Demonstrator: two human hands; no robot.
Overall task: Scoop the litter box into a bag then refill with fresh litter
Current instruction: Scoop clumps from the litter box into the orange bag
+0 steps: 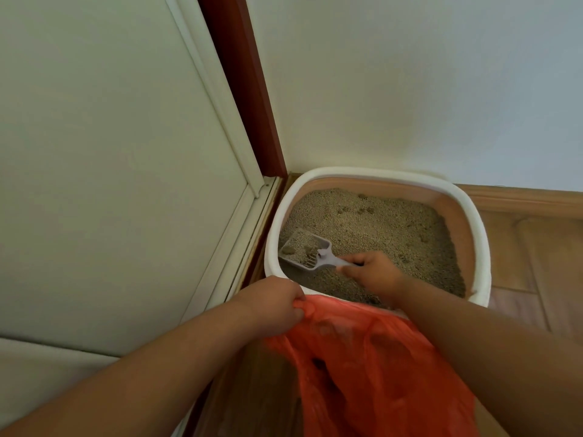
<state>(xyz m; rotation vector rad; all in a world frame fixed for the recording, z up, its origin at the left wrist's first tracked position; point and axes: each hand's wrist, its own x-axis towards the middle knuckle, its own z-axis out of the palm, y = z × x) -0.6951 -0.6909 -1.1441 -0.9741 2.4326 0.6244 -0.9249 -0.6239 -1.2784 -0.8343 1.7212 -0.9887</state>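
- One litter box (pixel 482 247), white-rimmed with a pinkish inner wall, sits on the wooden floor (pixel 536 247) in the far corner, against the white wall (pixel 410 83) and just right of a red-brown door frame (pixel 243 89).
- Grey-beige litter (pixel 378 228) fills the box; a few small dents mark its far surface.
- One grey plastic scoop (pixel 307 250) lies at the near-left side of the box, its slotted pan loaded with litter and a clump or two, pan pointing left.
- The right hand (pixel 372 272) grips the scoop's handle, fingers curled round it.
- One orange plastic bag (pixel 372 367) hangs open just near of the box, its edge overlapping the near rim.
- The left hand (pixel 274 304) pinches the bag's left edge in a closed fist.
- Two bare forearms reach in from the near side.
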